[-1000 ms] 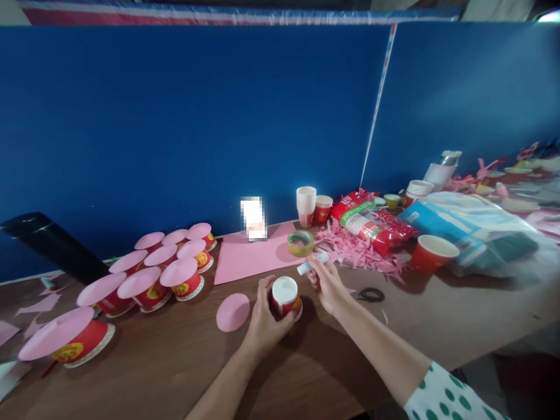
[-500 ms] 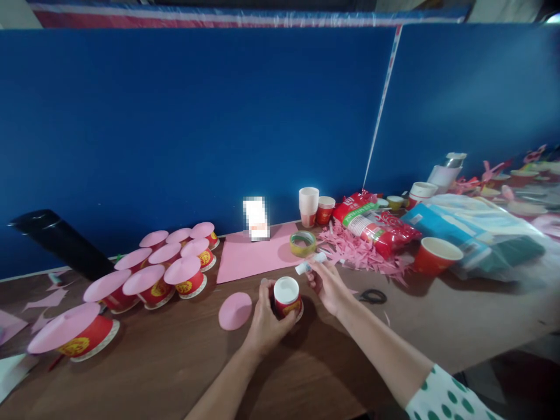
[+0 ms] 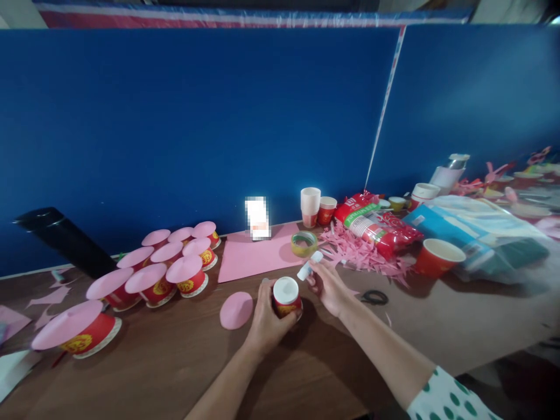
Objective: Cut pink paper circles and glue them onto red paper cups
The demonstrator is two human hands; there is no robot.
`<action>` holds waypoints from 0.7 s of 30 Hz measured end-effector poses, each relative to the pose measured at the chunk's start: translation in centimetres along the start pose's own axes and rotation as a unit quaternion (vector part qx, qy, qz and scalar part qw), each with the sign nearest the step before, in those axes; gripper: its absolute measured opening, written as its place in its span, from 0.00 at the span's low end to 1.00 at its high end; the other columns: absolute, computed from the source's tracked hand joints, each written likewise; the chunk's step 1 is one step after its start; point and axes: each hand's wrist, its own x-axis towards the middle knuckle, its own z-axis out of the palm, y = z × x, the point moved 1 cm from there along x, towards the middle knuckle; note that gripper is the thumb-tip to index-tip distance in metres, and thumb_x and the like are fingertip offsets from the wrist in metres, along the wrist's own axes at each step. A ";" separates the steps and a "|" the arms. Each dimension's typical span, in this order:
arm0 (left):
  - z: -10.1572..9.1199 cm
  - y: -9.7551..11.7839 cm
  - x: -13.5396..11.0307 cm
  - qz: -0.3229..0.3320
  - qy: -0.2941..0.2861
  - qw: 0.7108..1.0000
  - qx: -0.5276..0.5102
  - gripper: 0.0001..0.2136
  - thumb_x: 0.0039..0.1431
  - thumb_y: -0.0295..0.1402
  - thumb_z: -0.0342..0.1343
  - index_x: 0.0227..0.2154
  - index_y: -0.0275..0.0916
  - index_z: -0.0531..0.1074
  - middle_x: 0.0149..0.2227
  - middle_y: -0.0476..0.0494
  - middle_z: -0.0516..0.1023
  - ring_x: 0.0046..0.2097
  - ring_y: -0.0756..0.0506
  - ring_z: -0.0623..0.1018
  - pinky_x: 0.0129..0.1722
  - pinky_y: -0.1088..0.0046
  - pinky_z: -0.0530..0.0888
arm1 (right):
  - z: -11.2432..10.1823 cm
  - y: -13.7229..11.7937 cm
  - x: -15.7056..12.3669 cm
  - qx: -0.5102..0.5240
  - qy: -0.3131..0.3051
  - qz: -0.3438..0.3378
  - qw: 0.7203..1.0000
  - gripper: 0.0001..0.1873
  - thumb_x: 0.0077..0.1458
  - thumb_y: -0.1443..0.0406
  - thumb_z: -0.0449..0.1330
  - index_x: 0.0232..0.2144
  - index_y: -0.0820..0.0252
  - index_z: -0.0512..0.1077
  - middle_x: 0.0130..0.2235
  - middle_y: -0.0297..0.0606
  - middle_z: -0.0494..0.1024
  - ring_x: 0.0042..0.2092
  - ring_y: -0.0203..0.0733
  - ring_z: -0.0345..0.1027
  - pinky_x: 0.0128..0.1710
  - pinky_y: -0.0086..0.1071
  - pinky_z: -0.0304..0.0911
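My left hand (image 3: 268,324) is wrapped round a red paper cup (image 3: 287,302), which stands upside down on the table with its white base up. In my right hand (image 3: 327,287) I pinch a white glue stick (image 3: 310,266), tilted just right of the cup and apart from it. A loose pink paper disc (image 3: 236,310) lies on the table left of my left hand. Farther left stand several upturned red cups (image 3: 188,286) topped with shallow pink paper cones (image 3: 184,269).
Behind my hands are a pink sheet (image 3: 249,256), a tape roll (image 3: 303,244) and a white cup stack (image 3: 310,205). To the right lie pink paper strips (image 3: 363,254), a red packet (image 3: 376,224), scissors (image 3: 374,297) and a red cup (image 3: 440,258). A black bottle (image 3: 65,242) leans left.
The glue stick in my right hand has tilted more upright. My left hand keeps hold of the cup in the same place, and the view has shifted slightly.
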 end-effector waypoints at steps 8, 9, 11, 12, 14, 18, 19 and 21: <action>0.0 -0.4 0.1 0.004 -0.005 1.000 0.023 0.26 0.43 0.27 0.56 0.48 0.38 0.59 0.45 0.41 0.68 0.47 0.42 0.69 0.48 0.61 0.65 | 0.3 -0.1 -0.4 -0.164 0.001 -0.096 0.982 0.11 0.50 0.57 0.58 0.27 0.60 0.65 0.20 0.26 0.60 0.21 0.30 0.51 0.20 0.25 0.48; 0.0 -0.5 0.0 0.005 -0.007 1.000 0.024 0.26 0.43 0.26 0.56 0.48 0.38 0.59 0.45 0.41 0.68 0.47 0.42 0.69 0.48 0.61 0.65 | 0.3 -0.2 -0.4 -0.183 0.003 -0.111 0.977 0.11 0.51 0.57 0.57 0.27 0.60 0.65 0.20 0.27 0.61 0.22 0.30 0.51 0.20 0.25 0.48; 0.0 -0.6 0.0 0.009 -0.008 1.000 0.023 0.25 0.43 0.26 0.56 0.47 0.38 0.59 0.45 0.41 0.68 0.47 0.41 0.69 0.48 0.60 0.65 | 0.3 -0.3 -0.5 -0.212 0.003 -0.140 0.967 0.10 0.52 0.58 0.57 0.28 0.60 0.65 0.21 0.27 0.61 0.23 0.31 0.52 0.21 0.26 0.49; 0.0 -0.6 0.0 0.012 -0.007 1.000 0.021 0.25 0.43 0.26 0.56 0.47 0.38 0.60 0.45 0.41 0.68 0.47 0.41 0.69 0.48 0.60 0.65 | 0.2 -0.3 -0.5 -0.223 0.003 -0.152 0.963 0.10 0.52 0.59 0.56 0.28 0.60 0.66 0.21 0.28 0.61 0.23 0.31 0.52 0.22 0.26 0.50; 0.0 -0.6 0.0 0.015 -0.005 1.000 0.020 0.24 0.43 0.27 0.56 0.46 0.38 0.60 0.44 0.41 0.68 0.47 0.41 0.69 0.48 0.59 0.65 | 0.2 -0.2 -0.4 -0.237 0.004 -0.167 0.957 0.09 0.53 0.60 0.56 0.27 0.60 0.65 0.21 0.28 0.61 0.23 0.31 0.52 0.22 0.26 0.50; 0.0 -0.7 0.0 0.010 -0.014 1.000 0.022 0.25 0.43 0.26 0.56 0.47 0.37 0.60 0.45 0.40 0.68 0.47 0.41 0.69 0.48 0.60 0.65 | 0.2 -0.1 -0.5 -0.243 0.003 -0.176 0.954 0.09 0.53 0.60 0.55 0.27 0.60 0.65 0.21 0.28 0.61 0.23 0.31 0.53 0.22 0.26 0.51; 0.0 -0.7 0.0 0.010 -0.014 1.000 0.023 0.25 0.43 0.26 0.56 0.48 0.37 0.59 0.45 0.40 0.68 0.48 0.41 0.69 0.49 0.59 0.65 | 0.2 0.0 -0.5 -0.245 0.001 -0.176 0.953 0.09 0.54 0.60 0.55 0.28 0.60 0.66 0.21 0.28 0.62 0.23 0.31 0.53 0.23 0.26 0.52; 0.0 -0.8 0.0 0.010 -0.010 1.000 0.023 0.26 0.43 0.26 0.56 0.48 0.37 0.59 0.46 0.40 0.68 0.49 0.41 0.68 0.50 0.59 0.64 | 0.4 0.0 -0.6 -0.256 -0.007 -0.181 0.950 0.08 0.53 0.60 0.55 0.28 0.60 0.66 0.23 0.29 0.63 0.24 0.32 0.55 0.24 0.26 0.53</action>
